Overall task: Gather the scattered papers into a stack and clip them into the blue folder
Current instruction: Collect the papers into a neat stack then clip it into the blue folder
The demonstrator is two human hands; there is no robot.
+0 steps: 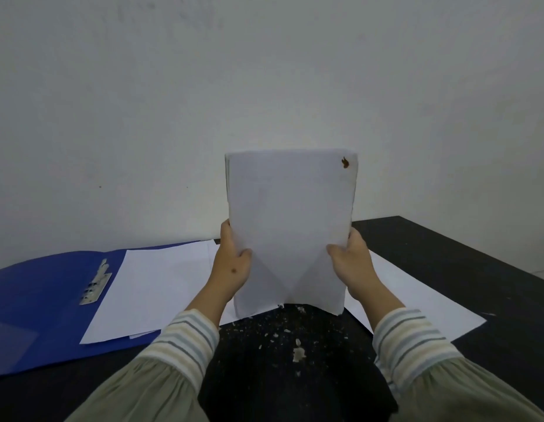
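Centrally, stack of papers point(290, 226) held upright above black table point(447, 254), lower edge just over the tabletop, small brown mark near its top right corner. Left hand point(232, 266) gripping left edge, thumb curled over the front sheet; right hand point(353, 263) gripping right edge likewise. Striped sleeve cuffs point(188, 339) at both wrists. At left, blue folder point(42, 300) lying open and flat, metal clip point(96, 284) exposed, loose sheet point(152, 284) overlapping its right half. At right, further sheet point(416, 306) flat on the table. Pale crumbs point(298, 353) scattered near.

Bare pale wall point(264, 71) behind black table point(447, 254)
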